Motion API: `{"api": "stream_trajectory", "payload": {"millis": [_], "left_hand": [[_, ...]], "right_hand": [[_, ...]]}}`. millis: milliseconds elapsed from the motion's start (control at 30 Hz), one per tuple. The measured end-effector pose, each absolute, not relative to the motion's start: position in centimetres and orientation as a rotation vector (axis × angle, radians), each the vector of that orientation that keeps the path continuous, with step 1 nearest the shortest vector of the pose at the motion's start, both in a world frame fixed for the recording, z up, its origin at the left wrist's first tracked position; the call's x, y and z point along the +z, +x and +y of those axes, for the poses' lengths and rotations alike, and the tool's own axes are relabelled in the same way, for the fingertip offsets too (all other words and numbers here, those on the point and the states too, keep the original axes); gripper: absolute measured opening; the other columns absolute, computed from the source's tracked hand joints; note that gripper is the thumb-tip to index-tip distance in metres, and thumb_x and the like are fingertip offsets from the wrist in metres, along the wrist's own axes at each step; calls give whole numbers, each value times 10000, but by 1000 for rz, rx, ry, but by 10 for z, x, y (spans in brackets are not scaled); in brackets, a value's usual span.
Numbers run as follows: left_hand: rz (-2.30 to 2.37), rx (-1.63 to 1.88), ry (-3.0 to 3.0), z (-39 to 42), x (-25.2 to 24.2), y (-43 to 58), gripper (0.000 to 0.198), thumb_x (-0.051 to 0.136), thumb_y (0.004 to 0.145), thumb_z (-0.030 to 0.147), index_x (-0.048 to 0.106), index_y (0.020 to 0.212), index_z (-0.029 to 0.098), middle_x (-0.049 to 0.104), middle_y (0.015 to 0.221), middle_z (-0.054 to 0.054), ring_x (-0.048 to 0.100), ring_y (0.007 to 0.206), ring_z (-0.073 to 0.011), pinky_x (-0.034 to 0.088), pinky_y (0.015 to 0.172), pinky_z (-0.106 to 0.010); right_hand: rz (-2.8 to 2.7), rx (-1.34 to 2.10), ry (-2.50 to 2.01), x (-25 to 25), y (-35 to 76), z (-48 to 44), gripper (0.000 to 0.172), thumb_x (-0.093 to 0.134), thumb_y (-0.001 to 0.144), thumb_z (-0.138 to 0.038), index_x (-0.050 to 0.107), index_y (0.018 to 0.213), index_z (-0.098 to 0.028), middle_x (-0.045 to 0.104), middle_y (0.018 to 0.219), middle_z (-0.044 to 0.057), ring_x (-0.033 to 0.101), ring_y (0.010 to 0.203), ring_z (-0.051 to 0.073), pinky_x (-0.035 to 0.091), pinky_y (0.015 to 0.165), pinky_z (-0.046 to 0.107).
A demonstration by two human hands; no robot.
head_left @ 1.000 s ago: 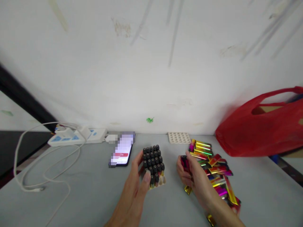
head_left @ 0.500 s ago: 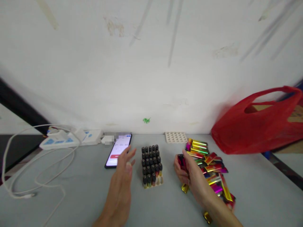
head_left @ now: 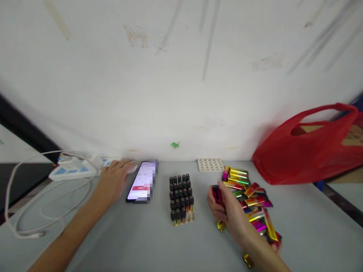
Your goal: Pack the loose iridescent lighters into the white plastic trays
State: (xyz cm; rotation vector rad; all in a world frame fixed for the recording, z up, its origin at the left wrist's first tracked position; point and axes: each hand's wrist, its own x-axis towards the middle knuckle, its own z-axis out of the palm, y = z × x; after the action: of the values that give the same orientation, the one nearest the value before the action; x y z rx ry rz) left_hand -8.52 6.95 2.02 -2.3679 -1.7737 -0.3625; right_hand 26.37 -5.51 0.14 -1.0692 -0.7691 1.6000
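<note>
Now my left hand (head_left: 115, 180), grip unclear, leaves the lower-centre tray (head_left: 191, 217) untended for the power strip (head_left: 74, 173); my right hand (head_left: 225, 206) clasps dark tubes (head_left: 217, 193).

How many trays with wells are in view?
2: a loaded tray right of the phone, holding black-topped pieces, and a pale tray near the wall. Others could be hidden behind the red bag.

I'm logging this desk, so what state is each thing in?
Phone: flat, screen lit
Power strip: plugs inserted
White cable: looped, one end loose
Rack: mostly filled with black-topped tubes
White tray: flat, holes showing
Shiny pieces: loosely heaped
Red bag: handle raised
Left hand: over power strip, contact unclear
Right hand: gripping at least one dark piece
</note>
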Motion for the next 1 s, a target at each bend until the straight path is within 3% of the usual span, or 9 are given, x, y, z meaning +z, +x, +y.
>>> {"api": "stream_trajectory", "payload": {"millis": [133,467,633,767,1000], "left_hand": [[-1769,-195,-2392,72,20,-83,515,290,1087,130,703,1394,105,756,1334,-156,636,1308,-424,510,1093,-607],[-1958,-161,-2097,41,0,-131,527,306,1130,387,711,1273,83,711,1114,-190,699,1139,-463,595,950,-583],[-2062,-406,-1850,12,2,-96,596,396,1103,553,573,1453,104,674,1297,-234,646,1254,-522,567,996,-673],[-1983,-610,-2027,-14,-11,-45,882,516,1014,659,370,1617,32,609,1434,-289,587,1350,-494,504,1132,-623],[-1995,-693,-2044,-19,-22,-17,880,494,1043,523,199,1718,42,541,1490,-308,560,1384,-485,519,1096,-610]], "right_hand": [[-768,1604,-1084,1,266,-54,705,664,853,-879,510,636,-226,259,524,-106,122,471,78,103,441,251],[-767,1596,-1075,3,265,-55,712,651,865,-886,518,639,-223,254,529,-104,120,474,76,114,447,247],[-779,1575,-1073,2,265,-56,718,650,881,-878,516,629,-219,279,537,-91,145,478,78,124,455,246],[-779,1577,-1074,1,267,-54,709,653,882,-873,518,635,-222,269,535,-95,135,479,80,124,453,248],[-786,1579,-1091,0,265,-54,725,640,872,-896,527,629,-222,270,530,-94,132,479,83,124,447,245]]}}
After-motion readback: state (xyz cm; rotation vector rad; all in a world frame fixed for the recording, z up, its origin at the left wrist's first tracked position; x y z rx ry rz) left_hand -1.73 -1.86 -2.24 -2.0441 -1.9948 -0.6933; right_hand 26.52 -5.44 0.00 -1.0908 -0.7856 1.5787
